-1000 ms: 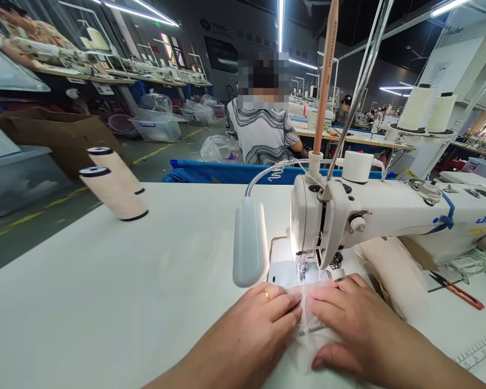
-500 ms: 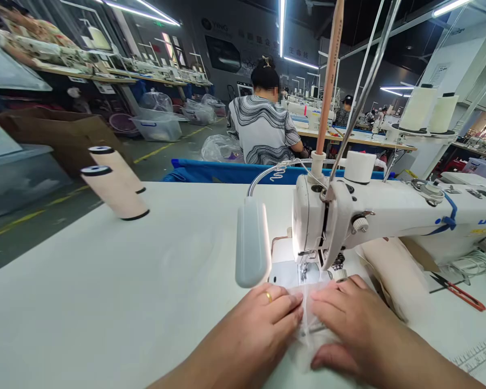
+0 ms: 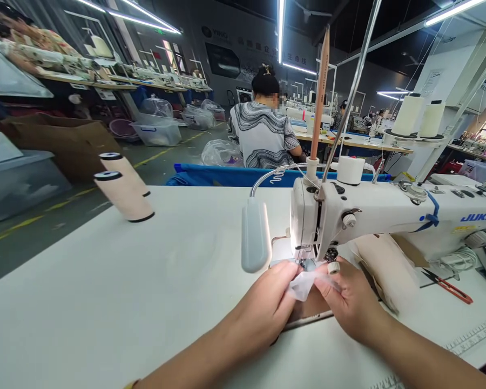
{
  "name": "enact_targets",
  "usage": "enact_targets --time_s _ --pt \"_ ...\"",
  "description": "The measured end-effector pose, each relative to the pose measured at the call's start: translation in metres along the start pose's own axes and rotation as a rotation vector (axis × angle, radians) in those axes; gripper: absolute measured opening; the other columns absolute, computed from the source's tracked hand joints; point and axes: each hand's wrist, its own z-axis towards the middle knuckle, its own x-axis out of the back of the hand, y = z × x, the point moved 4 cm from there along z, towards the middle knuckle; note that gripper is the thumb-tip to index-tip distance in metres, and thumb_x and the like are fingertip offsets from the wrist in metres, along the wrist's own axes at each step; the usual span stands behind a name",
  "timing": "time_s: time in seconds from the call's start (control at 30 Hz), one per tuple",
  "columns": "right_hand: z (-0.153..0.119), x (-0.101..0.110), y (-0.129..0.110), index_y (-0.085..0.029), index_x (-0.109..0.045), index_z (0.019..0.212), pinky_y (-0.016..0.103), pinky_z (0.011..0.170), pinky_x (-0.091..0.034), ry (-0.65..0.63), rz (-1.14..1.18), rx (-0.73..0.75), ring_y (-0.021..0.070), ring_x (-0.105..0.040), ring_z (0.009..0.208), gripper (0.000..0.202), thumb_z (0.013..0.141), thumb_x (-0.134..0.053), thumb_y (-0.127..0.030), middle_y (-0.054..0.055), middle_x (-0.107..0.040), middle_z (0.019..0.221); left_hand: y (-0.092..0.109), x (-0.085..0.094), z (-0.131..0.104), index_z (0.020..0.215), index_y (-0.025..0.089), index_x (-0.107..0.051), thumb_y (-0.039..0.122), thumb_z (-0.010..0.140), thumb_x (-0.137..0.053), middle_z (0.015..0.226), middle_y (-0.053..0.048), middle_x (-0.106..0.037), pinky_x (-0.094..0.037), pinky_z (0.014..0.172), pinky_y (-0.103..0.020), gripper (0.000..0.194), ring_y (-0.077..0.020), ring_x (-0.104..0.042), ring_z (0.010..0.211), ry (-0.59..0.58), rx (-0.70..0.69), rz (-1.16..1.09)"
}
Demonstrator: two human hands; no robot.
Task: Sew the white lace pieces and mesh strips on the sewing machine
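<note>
"Head view: any sign of the cloth?"

"Yes, a small piece of sheer white cloth [image 3: 303, 285], creased, just in front of the needle end of a white sewing machine [image 3: 389, 208]. Well in from the left edge of the surface [image 3: 146, 302]."

"And the grip?"

"Double. Left hand [image 3: 272, 297]: thumb and fingers pressed together, pinching the cloth's left side, tips partly hidden. Right hand [image 3: 354, 302]: thumb against curled fingers, pinching the right side. Only a narrow gap between, bridged by cloth."

"Which step, by the look of it?"

"Probably positioning the cloth by hand at the machine. Impossible to tell how much, if any, under the needle."

"Next move calling for what?"

"Likely an even lay, light tension from both sides, fingertips clear of the needle."

"Farther out?"

"Lamp [image 3: 254, 237] just left of the machine's head; pale bundle [image 3: 392, 273] under its arm. Red-handled snips [image 3: 456, 292] and a clear ruler [image 3: 478, 330] toward the right edge. Two thread cones [image 3: 125, 199] near the far left corner. Beyond the far edge, a co-worker [image 3: 263, 129], back turned."
</note>
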Motion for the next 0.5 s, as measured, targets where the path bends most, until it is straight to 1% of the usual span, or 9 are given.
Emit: enact_targets --time_s 0.07,0.17,0.23,0.3,0.4,0.5 --pt "0.0019 -0.0014 0.0035 -0.023 -0.064 0.089 0.031 0.071 -0.051 0.027 0.063 -0.083 0.0213 -0.065 0.078 0.029 0.108 -0.047 -0.036 0.004 -0.070 0.082 -0.0001 -0.0008 0.0022 0.076 0.024 -0.045 0.021 0.088 -0.042 0.078 -0.001 -0.058 -0.050 0.061 -0.031 0.012 -0.0208 -0.059 0.071 -0.044 -0.001 0.017" --pt "0.0041 -0.0016 0.0056 -0.023 -0.059 0.087 0.029 0.065 -0.050 0.068 0.114 -0.157 0.0190 -0.062 0.068 0.029 0.106 -0.049 -0.042 0.001 -0.065 0.074 -0.0034 -0.0015 0.0046 0.073 0.023 -0.048 0.019 0.079 -0.045 0.080 -0.002 -0.057 -0.052 0.060 -0.030 0.008 -0.0206 -0.062 0.071 -0.069 0.003 -0.011" --pt "0.0054 -0.0007 0.0053 -0.024 -0.057 0.085 0.028 0.062 -0.048 0.089 0.119 -0.167 0.0178 -0.058 0.064 0.030 0.105 -0.049 -0.044 -0.001 -0.061 0.069 -0.0059 -0.0024 0.0060 0.071 0.022 -0.053 0.020 0.081 -0.048 0.082 -0.002 -0.059 -0.054 0.062 -0.029 0.011 -0.0201 -0.065 0.073 -0.084 0.023 -0.077" --pt "0.0062 0.0000 0.0046 -0.024 -0.057 0.086 0.028 0.062 -0.047 0.098 0.113 -0.158 0.0175 -0.057 0.063 0.030 0.105 -0.048 -0.045 -0.001 -0.060 0.068 -0.0075 -0.0024 0.0073 0.071 0.021 -0.056 0.023 0.084 -0.051 0.083 -0.002 -0.060 -0.056 0.062 -0.028 0.014 -0.0198 -0.067 0.075 -0.084 0.047 -0.121" --pt "0.0056 0.0003 0.0048 -0.023 -0.060 0.089 0.029 0.067 -0.050 0.093 0.120 -0.153 0.0184 -0.062 0.068 0.030 0.105 -0.048 -0.045 0.001 -0.066 0.075 -0.0071 -0.0008 0.0086 0.069 0.021 -0.059 0.027 0.086 -0.055 0.083 -0.001 -0.061 -0.055 0.061 -0.027 0.018 -0.0187 -0.066 0.071 -0.063 0.055 -0.132" --pt "0.0036 -0.0006 0.0061 -0.023 -0.061 0.085 0.030 0.072 -0.053 0.067 0.143 -0.156 0.0190 -0.065 0.073 0.035 0.107 -0.048 -0.046 0.003 -0.069 0.079 -0.0042 0.0013 0.0084 0.068 0.021 -0.058 0.029 0.088 -0.057 0.079 0.000 -0.060 -0.052 0.059 -0.026 0.021 -0.0175 -0.063 0.068 -0.033 0.019 -0.150"
